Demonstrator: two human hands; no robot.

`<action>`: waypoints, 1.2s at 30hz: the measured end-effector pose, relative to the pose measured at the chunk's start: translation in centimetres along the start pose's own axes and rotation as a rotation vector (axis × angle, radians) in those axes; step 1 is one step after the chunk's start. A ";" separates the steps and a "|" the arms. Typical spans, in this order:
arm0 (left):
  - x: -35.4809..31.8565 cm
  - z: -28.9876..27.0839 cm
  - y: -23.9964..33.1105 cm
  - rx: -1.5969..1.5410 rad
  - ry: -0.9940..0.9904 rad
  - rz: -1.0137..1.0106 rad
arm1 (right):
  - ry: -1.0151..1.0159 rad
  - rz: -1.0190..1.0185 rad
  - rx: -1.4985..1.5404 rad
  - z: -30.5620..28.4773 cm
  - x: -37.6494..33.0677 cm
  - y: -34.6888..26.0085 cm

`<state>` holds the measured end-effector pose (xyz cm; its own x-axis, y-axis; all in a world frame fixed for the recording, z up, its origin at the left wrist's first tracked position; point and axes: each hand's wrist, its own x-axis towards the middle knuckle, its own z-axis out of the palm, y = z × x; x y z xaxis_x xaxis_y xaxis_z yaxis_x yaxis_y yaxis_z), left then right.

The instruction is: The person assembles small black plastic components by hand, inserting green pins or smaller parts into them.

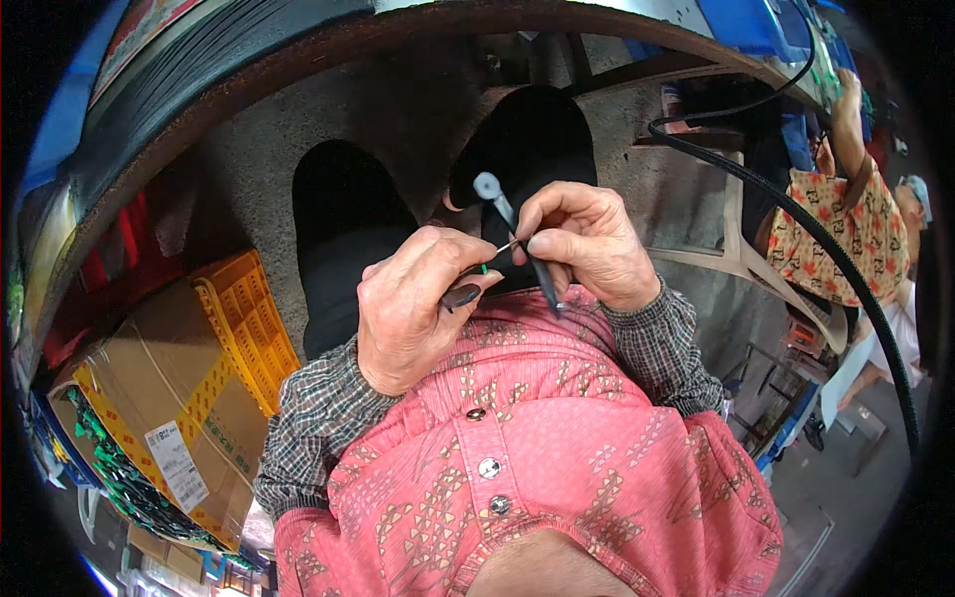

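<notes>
My left hand [413,303] is closed, thumb and forefinger pinching a thin piece with a green bit [484,269] on it. A dark, rounded end [461,297] of something shows under that thumb; the rest is hidden in the palm. Facing it, my right hand [589,239] is closed at the fingertips on a slim dark rod with a pale grey round head [487,186]. The rod slants over my lap, its lower end near my shirt. A thin, shiny strand [507,246] spans the gap between both hands' fingertips. Its exact kind is too small to tell.
Ahead of my knees curves a table edge [249,75]. On my left stand a cardboard box [159,388] and a yellow plastic crate [244,323]. A black cable [806,219] loops down at the right. Beyond it, a person in a patterned garment [836,234] sits by a chair [731,234].
</notes>
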<state>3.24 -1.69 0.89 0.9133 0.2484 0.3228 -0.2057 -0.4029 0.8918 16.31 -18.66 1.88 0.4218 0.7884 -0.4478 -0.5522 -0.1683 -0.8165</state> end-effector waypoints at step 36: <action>0.8 1.0 -0.2 -0.333 -0.060 -0.499 | 0.061 -0.231 0.238 -1.1 1.1 3.6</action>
<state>4.39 -2.25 0.67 0.9440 0.2826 -0.1701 0.1628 0.0493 0.9854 15.58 -19.06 -1.98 0.5939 0.7513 -0.2880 -0.5863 0.1589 -0.7944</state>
